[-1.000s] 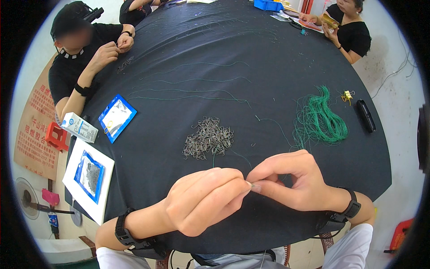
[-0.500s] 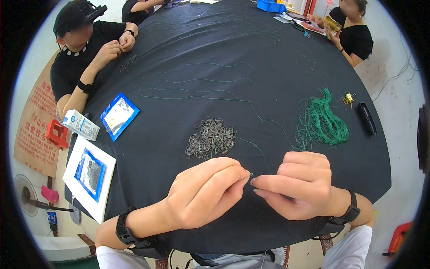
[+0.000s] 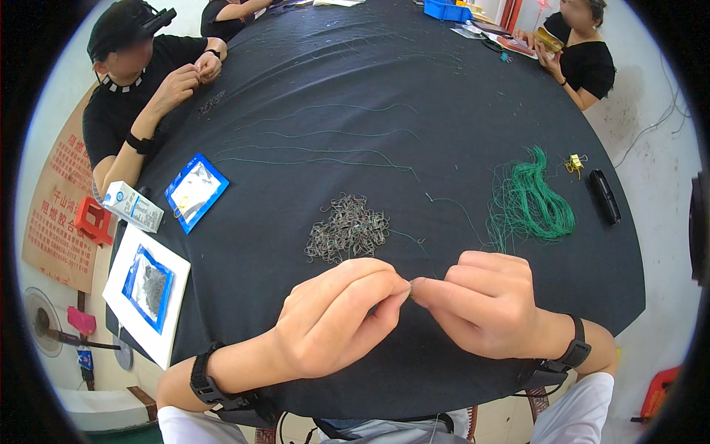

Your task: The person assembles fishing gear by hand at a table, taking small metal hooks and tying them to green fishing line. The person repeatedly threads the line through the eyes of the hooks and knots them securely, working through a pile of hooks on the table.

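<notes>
My left hand [image 3: 336, 314] is closed in a pinch, its thumb and fingertips on something tiny that is mostly hidden. Against those fingertips my right hand [image 3: 481, 303] also pinches, with a thin strand of green line at its fingers. Just beyond my left hand lies a heap of small metal fish hooks [image 3: 347, 229], tangled together. A short green line with a knotted end trails from the heap toward my right hand. Farther right, past my right hand, is a loose bundle of green fishing line [image 3: 543, 203].
At left are a blue-edged pouch [image 3: 196, 192], a white carton [image 3: 134, 207], and a white board [image 3: 166, 325] bearing another pouch. A black pen-like object [image 3: 606, 196] and a yellow binder clip [image 3: 575, 164] lie at right. Cut green lines stretch across the black-covered table [image 3: 281, 288]. Other people sit around it.
My right hand has moved slightly left, closing the small gap so its fingertips now meet my left ones. The tiny piece that showed between them is now mostly covered.
</notes>
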### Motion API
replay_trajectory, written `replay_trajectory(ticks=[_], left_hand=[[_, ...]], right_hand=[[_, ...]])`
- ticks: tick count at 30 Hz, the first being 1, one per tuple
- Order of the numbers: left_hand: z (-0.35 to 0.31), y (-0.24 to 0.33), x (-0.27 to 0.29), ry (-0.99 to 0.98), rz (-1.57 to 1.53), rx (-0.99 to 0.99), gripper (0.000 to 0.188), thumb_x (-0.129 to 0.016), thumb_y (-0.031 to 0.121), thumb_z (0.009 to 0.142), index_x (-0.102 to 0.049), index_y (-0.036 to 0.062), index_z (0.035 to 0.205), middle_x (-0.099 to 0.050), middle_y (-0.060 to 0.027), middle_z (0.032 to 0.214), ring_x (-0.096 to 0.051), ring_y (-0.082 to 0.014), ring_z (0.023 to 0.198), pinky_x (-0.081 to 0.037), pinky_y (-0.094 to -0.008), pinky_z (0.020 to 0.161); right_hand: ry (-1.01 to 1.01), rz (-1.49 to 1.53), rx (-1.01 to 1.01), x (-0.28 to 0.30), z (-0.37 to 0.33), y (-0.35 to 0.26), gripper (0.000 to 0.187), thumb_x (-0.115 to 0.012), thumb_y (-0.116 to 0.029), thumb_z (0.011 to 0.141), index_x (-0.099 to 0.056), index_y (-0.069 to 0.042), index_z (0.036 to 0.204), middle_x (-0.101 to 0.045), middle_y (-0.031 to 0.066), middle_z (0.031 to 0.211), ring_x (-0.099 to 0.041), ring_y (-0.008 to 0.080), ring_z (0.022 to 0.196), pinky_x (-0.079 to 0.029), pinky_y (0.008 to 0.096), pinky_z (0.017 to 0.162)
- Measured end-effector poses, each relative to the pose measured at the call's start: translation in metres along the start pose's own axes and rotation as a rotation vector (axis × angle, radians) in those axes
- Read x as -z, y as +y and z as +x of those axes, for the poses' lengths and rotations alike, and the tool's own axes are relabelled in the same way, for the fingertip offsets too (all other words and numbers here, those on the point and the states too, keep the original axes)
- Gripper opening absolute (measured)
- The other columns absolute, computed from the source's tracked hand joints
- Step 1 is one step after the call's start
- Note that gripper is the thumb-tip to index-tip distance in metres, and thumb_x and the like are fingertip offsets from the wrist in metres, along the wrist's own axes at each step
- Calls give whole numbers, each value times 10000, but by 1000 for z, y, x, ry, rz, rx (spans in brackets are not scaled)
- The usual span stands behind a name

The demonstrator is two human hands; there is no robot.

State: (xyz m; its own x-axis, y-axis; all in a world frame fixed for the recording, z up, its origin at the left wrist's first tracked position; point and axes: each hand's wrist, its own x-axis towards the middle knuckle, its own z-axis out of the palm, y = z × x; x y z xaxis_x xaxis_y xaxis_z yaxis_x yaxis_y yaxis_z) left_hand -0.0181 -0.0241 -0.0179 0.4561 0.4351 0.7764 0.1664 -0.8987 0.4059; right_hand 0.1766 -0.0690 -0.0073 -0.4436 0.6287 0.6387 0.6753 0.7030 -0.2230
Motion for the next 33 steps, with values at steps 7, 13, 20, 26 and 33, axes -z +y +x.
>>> replay_trajectory(ticks=[7, 13, 20, 26, 33], left_hand=[[1, 2, 0, -9, -14, 6, 206, -707, -106, 671, -615, -60, 850, -626, -138, 792, -647, -242, 687, -550, -294, 580], [0, -2, -2, -30, 42, -60, 222, -714, -95, 668, -623, -58, 867, -628, -144, 814, -640, -229, 673, -546, -288, 569], [0, -3, -1, -80, 65, -162, 236, -730, -81, 644, -636, -50, 859, -633, -154, 815, -648, -238, 662, -540, -290, 562], [-1, -3, -1, -85, 29, -193, 235, -728, -82, 644, -627, -69, 856, -630, -165, 805, -644, -246, 643, -537, -296, 540], [-3, -2, 2, -109, -34, -182, 243, -694, -74, 658, -616, -80, 888, -625, -154, 828, -641, -246, 673, -563, -298, 582]], right_hand=[[-4, -85, 62, 2, -2, -4, 264, -678, -100, 598, -674, -69, 860, -445, -22, 623, -460, 109, 521, -387, 242, 424], [32, -141, 89, 7, 1, -10, 331, -654, -110, 524, -678, -72, 852, -430, -21, 628, -446, 106, 520, -368, 234, 416], [165, -127, 82, 10, 5, -6, 308, -731, 6, 528, -694, -34, 830, -423, 6, 569, -396, 144, 455, -288, 254, 402], [167, -69, 67, 9, 6, 0, 309, -729, 30, 556, -694, -27, 857, -434, 16, 562, -418, 153, 459, -307, 261, 405], [44, 202, -164, 5, 6, 2, 149, -706, -39, 718, -658, -45, 859, -598, 52, 695, -558, 188, 542, -429, 285, 472]])
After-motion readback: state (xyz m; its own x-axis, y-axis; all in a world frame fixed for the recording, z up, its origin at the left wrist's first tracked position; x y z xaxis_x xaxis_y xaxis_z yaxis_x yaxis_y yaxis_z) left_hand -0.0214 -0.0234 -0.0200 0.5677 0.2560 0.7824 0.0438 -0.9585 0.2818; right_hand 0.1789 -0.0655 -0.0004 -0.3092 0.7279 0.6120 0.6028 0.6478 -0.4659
